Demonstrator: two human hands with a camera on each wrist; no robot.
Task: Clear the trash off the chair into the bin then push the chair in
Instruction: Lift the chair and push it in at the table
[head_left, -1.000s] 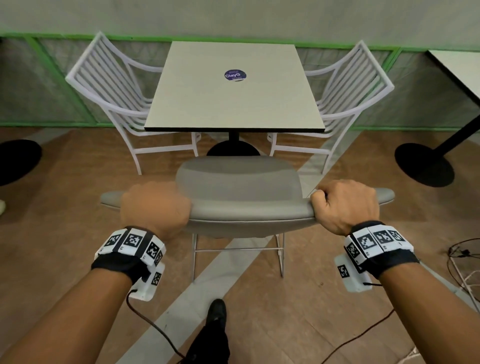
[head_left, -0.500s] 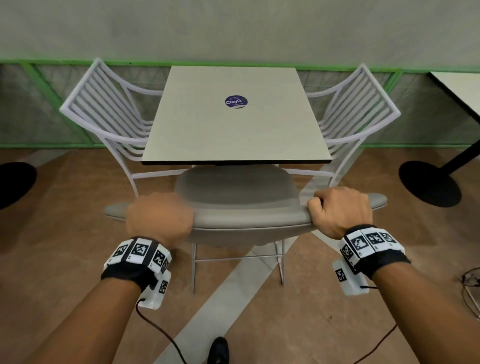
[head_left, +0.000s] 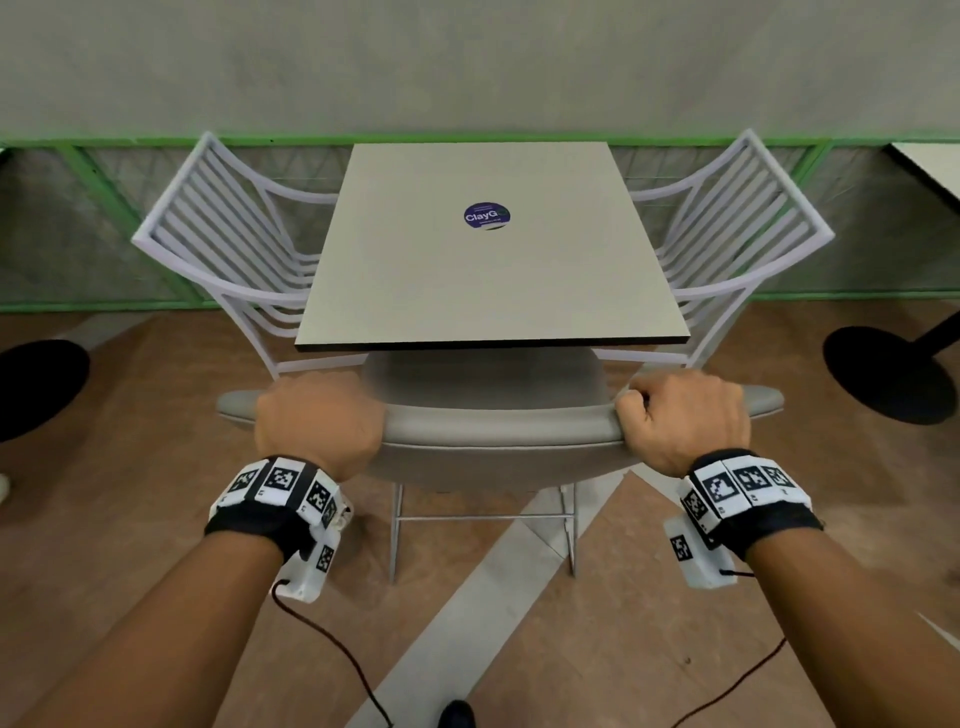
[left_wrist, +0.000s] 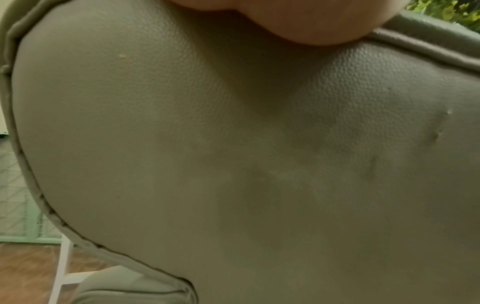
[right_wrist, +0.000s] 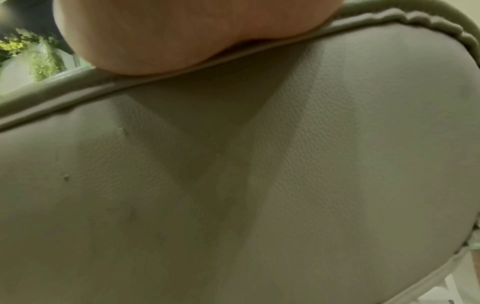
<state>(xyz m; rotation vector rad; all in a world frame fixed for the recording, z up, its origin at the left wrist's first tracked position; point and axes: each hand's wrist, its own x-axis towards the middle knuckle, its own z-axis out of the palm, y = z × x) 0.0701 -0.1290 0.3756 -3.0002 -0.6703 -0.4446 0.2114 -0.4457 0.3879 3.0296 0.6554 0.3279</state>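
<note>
Chair: grey padded chair (head_left: 493, 431), seat partly under the table's (head_left: 488, 280) near edge.
Left hand (head_left: 319, 418): curled over the backrest's top edge, left end.
Right hand (head_left: 685, 418): fist clamped on the top edge, right end, knuckles up.

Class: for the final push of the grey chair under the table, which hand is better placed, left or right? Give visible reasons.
Neither clearly: left hand and right hand both grip the grey chair backrest's top edge, level, on opposite sides. Push with both.
</note>
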